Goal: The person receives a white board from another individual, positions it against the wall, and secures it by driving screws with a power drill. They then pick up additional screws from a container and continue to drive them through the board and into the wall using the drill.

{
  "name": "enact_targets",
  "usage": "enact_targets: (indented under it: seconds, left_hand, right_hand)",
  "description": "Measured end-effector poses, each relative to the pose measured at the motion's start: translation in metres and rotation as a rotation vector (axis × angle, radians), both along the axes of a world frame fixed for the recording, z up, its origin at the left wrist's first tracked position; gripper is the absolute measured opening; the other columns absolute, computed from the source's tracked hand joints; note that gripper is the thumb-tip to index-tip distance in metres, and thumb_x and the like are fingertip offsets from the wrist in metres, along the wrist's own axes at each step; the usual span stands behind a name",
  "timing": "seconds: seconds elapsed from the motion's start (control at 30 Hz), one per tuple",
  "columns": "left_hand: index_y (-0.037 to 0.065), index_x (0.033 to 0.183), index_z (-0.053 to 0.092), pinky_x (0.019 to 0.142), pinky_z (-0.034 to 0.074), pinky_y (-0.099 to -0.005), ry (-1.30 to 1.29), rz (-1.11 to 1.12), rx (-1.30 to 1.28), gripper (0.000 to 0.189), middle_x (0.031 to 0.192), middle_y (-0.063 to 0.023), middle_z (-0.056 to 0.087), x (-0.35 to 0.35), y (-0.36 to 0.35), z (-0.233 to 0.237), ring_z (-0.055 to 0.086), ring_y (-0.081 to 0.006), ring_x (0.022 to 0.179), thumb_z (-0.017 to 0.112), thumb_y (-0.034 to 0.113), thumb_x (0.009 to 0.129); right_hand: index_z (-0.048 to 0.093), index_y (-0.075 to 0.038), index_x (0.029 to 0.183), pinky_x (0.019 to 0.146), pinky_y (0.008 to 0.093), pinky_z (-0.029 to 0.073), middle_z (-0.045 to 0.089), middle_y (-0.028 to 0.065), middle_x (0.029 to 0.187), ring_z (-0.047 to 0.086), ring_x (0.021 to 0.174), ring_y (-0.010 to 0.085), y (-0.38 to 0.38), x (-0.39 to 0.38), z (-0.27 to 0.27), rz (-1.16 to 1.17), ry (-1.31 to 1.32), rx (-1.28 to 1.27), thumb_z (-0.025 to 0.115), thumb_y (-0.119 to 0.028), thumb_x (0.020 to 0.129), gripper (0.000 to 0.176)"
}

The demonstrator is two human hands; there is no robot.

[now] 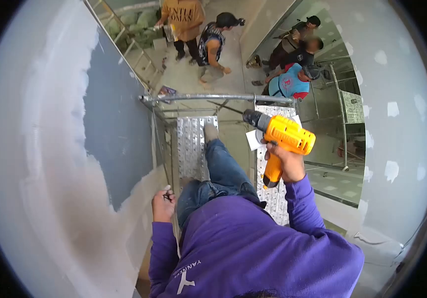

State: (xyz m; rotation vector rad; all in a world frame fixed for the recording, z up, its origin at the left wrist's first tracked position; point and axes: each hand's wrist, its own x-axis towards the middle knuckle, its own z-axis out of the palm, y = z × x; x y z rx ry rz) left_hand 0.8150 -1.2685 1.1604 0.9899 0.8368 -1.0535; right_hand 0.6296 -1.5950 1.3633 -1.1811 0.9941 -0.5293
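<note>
My right hand [291, 164] grips the handle of a yellow cordless drill [289, 135] with a black chuck. A long thin bit [226, 107] extends from it toward the upper left, near the scaffold rail. My left hand [163, 207] is closed at my left side, close to the plastered wall. Small dark and whitish bits show at its fingertips, too small to name. Behind the drill, a white sheet-like piece [253, 141] lies on the right scaffold plank [279, 206].
Another perforated metal plank [191, 149] runs under my leg. A scaffold rail [218, 98] crosses ahead. Patched wallboards [119, 134] stand on both sides. Several people are on the floor below, one in a blue shirt [290, 82]. A ladder [136, 47] leans at upper left.
</note>
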Motion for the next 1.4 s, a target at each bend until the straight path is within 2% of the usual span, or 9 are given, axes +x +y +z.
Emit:
enact_targets:
  seconds: [0.3,0.37,0.53,0.7,0.83,0.87,1.03,1.23,1.4]
  left_hand:
    - [0.012,0.082,0.052,0.048,0.029,-0.024,0.037,-0.037,0.077,0.004,0.062,0.0038,0.037,0.048,-0.077,-0.025,0.036,-0.0099,0.054,0.054,0.014,0.084]
    - [0.01,0.086,0.054,0.048,0.027,-0.024,0.044,-0.002,-0.124,0.003,0.062,0.0016,0.037,0.074,-0.074,-0.041,0.036,-0.0121,0.053,0.053,0.013,0.084]
    - [0.013,0.076,0.051,0.045,0.031,-0.0244,-0.168,0.066,0.3,0.009,0.06,0.0025,0.04,0.117,-0.137,0.023,0.038,-0.011,0.051,0.049,0.011,0.085]
    - [0.013,0.076,0.051,0.041,0.033,-0.025,-0.574,0.253,0.076,0.014,0.06,0.002,0.043,0.164,-0.145,0.147,0.039,-0.0114,0.046,0.048,0.017,0.09]
    - [0.003,0.119,0.053,0.041,0.026,-0.0199,-1.032,0.314,0.432,0.026,0.058,0.0051,0.031,0.144,-0.19,0.316,0.029,-0.0059,0.045,0.047,0.01,0.095]
    - [0.003,0.119,0.053,0.042,0.025,-0.0198,-1.124,0.366,0.524,0.025,0.058,0.0051,0.031,0.13,-0.207,0.349,0.028,-0.0057,0.045,0.047,0.009,0.095]
    - [0.0,0.113,0.057,0.045,0.023,-0.0199,-1.751,0.853,0.766,0.023,0.06,0.0068,0.032,0.048,-0.166,0.47,0.028,-0.0036,0.048,0.053,0.014,0.095]
    - [-0.002,0.109,0.063,0.048,0.027,-0.0185,-2.032,0.985,1.852,0.031,0.062,0.0063,0.042,-0.019,-0.214,0.612,0.035,-0.003,0.052,0.06,0.025,0.094]
    - [0.008,0.104,0.071,0.053,0.037,-0.0256,-2.085,0.522,2.467,0.023,0.065,-0.003,0.057,0.041,-0.196,0.727,0.049,-0.0086,0.057,0.066,0.024,0.089]
  right_hand:
    - [0.055,-0.002,0.118,0.067,0.0319,0.053,0.065,0.0131,0.101,0.062,0.073,0.0194,-0.083,0.026,-0.138,0.145,0.143,0.16,0.057,0.002,0.082,0.037]
    - [0.055,-0.001,0.117,0.067,0.0313,0.054,0.065,0.0115,0.101,0.062,0.076,0.0183,-0.11,0.05,-0.148,0.154,0.077,0.275,0.054,0.005,0.08,0.037]
    - [0.06,-0.004,0.112,0.063,0.025,0.052,0.066,0.0036,0.092,0.061,0.075,0.0114,-0.164,0.081,-0.166,0.118,-0.044,0.45,0.063,0.003,0.082,0.031]
    - [0.06,-0.004,0.116,0.064,0.0266,0.053,0.066,0.0041,0.096,0.063,0.077,0.0127,-0.216,0.092,-0.161,0.319,0.05,0.474,0.061,-0.001,0.086,0.03]
    - [0.059,-0.005,0.115,0.062,0.0277,0.052,0.065,0.006,0.096,0.062,0.072,0.0148,-0.258,0.119,-0.161,0.51,0.037,0.147,0.064,-0.004,0.083,0.032]
    - [0.062,-0.007,0.114,0.071,0.0337,0.052,0.065,0.006,0.097,0.065,0.079,0.0202,-0.265,0.133,-0.142,0.36,-0.051,0.428,0.068,-0.011,0.08,0.035]
    - [0.061,-0.006,0.115,0.073,0.0336,0.052,0.065,0.0063,0.099,0.064,0.082,0.0205,-0.277,0.195,-0.105,0.723,-0.127,0.191,0.069,-0.011,0.079,0.036]
    - [0.06,-0.006,0.116,0.076,0.0334,0.051,0.064,0.0067,0.101,0.063,0.086,0.0208,-0.282,0.23,-0.064,0.921,-0.231,0.016,0.069,-0.01,0.079,0.038]
    - [0.059,-0.005,0.117,0.079,0.0333,0.05,0.064,0.007,0.103,0.062,0.089,0.0211,-0.286,0.255,-0.031,0.972,-0.283,-0.096,0.07,-0.009,0.079,0.04]
